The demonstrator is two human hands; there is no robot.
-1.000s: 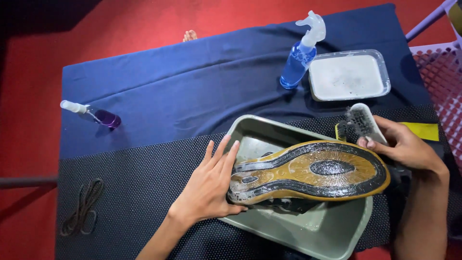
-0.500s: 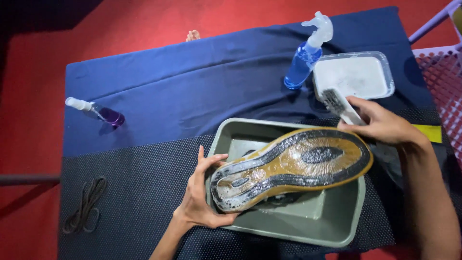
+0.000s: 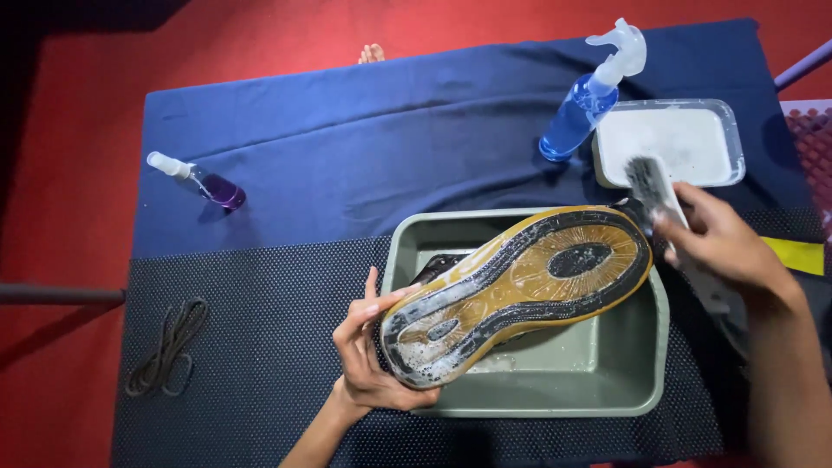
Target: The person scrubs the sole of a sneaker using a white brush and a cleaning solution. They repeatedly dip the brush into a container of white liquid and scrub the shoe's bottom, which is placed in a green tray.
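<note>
A shoe is held sole-up over a grey-green plastic tub, its heel end gripped by the left hand, whose fingers are curled around the rim of the sole. The sole looks wet and soapy, so it is likely slippery; the rubber is judged stiff enough to be held by one end, and the shoe fairly light. The right hand is closed around a scrubbing brush, held just beside the toe. The tub appears nearly empty, with some suds at the bottom. Behind it, a shallow clear tray holds cloudy white liquid. A blue spray bottle stands beside the tray; a small purple bottle lies well apart on the blue cloth. Dark laces lie on the dotted mat.
</note>
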